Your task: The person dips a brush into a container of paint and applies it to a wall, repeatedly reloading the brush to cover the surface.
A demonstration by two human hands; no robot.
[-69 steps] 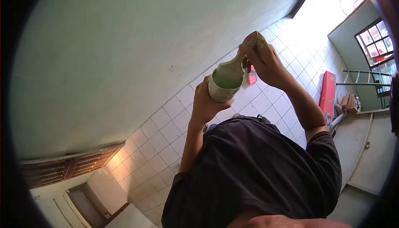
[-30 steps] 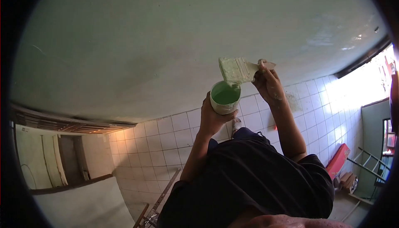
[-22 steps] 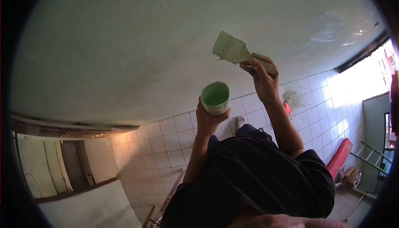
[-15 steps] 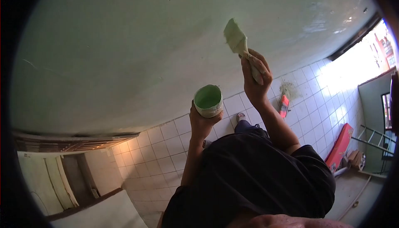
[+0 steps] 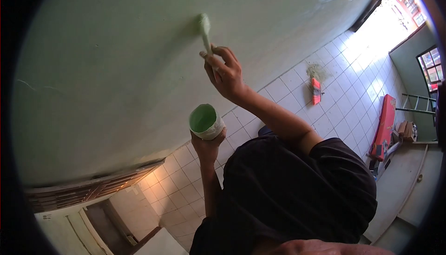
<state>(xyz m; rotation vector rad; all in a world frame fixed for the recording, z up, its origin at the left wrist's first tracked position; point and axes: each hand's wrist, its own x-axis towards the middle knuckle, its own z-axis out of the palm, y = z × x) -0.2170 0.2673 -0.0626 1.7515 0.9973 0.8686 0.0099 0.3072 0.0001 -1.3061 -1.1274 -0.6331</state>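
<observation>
My left hand [image 5: 206,147] is wrapped round the lower part of a whitish tub [image 5: 214,128] with light green paint inside, held in front of the wall. Higher up, my right hand [image 5: 226,72] grips the handle of a paintbrush [image 5: 205,28]. The brush is seen edge-on, its bristles up at the pale green wall [image 5: 134,59] and a shadow beside them. Whether the whole bristle tip touches the wall is hard to tell.
White floor tiles [image 5: 278,90] run along the wall's foot. On them are a red-orange dustpan-like object [image 5: 317,91] beside scattered debris [image 5: 318,72], and a long red object [image 5: 383,125] near a green ladder [image 5: 418,103]. Bright doorway at upper right.
The brush has moved left and turned edge-on, up to the wall, with my right hand still round it. My left hand and the tub are slightly farther left and lower as the view shifted.
</observation>
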